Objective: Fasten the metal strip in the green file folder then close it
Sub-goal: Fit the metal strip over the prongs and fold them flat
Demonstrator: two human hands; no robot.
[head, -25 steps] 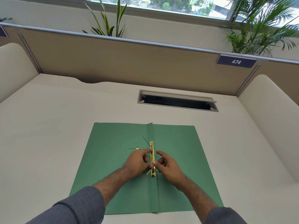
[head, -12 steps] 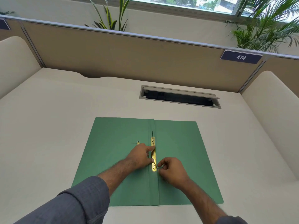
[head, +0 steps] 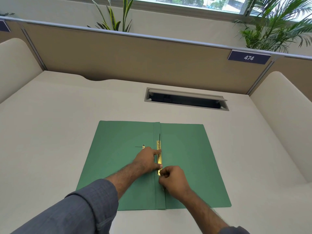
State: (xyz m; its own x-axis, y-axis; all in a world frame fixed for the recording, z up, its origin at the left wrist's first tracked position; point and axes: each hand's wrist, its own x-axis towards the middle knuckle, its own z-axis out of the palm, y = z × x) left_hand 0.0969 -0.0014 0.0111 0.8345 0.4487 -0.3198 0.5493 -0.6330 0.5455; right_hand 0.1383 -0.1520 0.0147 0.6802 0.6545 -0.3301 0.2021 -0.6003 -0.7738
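Observation:
The green file folder (head: 185, 159) lies open and flat on the desk in front of me. A gold metal strip (head: 159, 154) runs along its centre fold, with a thin dark prong sticking out past its far end. My left hand (head: 148, 160) presses on the strip from the left, index finger and thumb spread along it. My right hand (head: 173, 181) sits at the strip's near end, fingers pinched on a thin prong there. A small gold clip piece (head: 143, 146) lies loose on the left flap.
A cream desk (head: 59, 132) is walled by a tan partition (head: 135, 54) at the back and cream side panels. An open cable hatch (head: 185, 99) sits in the desk beyond the folder. Plants stand behind the partition.
The strip went from held up between both hands to lying flat along the fold. My left hand spread over it and my right hand slid down to its near end.

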